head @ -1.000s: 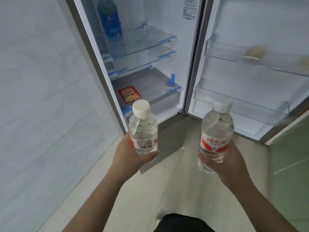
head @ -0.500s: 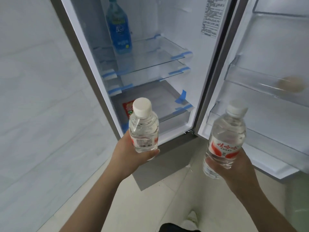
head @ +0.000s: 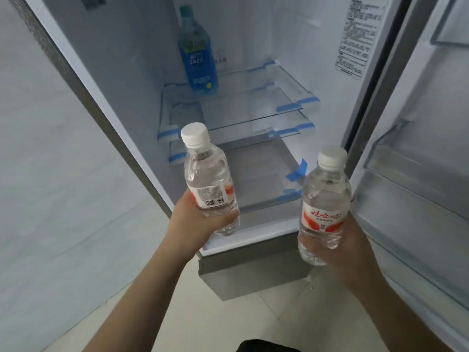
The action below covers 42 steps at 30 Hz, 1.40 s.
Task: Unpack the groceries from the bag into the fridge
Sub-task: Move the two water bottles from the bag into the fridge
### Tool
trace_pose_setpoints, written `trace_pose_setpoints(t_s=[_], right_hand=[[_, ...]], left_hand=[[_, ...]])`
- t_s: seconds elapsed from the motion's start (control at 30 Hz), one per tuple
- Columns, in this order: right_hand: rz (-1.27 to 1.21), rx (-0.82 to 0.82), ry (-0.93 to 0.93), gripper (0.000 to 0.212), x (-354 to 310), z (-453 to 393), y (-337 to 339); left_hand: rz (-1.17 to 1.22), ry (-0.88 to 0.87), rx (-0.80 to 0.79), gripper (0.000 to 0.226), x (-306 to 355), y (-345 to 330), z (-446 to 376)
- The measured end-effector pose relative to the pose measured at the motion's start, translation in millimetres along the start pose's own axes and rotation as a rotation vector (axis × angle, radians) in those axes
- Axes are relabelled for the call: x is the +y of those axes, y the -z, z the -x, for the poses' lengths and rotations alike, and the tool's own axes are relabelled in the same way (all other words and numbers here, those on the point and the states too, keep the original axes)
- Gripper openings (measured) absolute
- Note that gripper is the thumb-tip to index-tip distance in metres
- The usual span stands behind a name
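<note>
Head: two water bottles (head: 209, 184) (head: 323, 209), one per hand (head: 195, 224) (head: 347, 250); one blue bottle (head: 198, 59) shelved.

**Two bottles up before the open fridge**

Left water bottle (head: 209, 184) at 11 o'clock, right water bottle (head: 323, 212) at 1 o'clock, well apart. Behind them, the fridge (head: 291, 47); a drink bottle (head: 199, 52) on its top glass shelf (head: 253, 97), 12 o'clock. Door (head: 431, 148) at 3 o'clock.

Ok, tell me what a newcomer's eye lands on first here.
Two clear water bottles held up front: one in the left hand, barcode showing, one in the right hand, red label showing. Behind them the open fridge, with a blue bottle standing on its top glass shelf.
</note>
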State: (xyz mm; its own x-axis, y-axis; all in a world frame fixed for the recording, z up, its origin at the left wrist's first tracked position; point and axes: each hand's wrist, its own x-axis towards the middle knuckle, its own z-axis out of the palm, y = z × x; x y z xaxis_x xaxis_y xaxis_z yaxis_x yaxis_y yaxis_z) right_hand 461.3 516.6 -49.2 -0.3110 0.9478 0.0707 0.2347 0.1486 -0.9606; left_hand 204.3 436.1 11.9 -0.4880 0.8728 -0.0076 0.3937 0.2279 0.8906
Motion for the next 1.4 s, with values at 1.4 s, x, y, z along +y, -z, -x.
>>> trace_pose_setpoints(t_s=[1.4], right_hand=[[-0.134, 0.164, 0.345, 0.056, -118, -294, -135]], left_hand=[[0.214, -0.149, 0.182, 0.075, 34, 40, -261]])
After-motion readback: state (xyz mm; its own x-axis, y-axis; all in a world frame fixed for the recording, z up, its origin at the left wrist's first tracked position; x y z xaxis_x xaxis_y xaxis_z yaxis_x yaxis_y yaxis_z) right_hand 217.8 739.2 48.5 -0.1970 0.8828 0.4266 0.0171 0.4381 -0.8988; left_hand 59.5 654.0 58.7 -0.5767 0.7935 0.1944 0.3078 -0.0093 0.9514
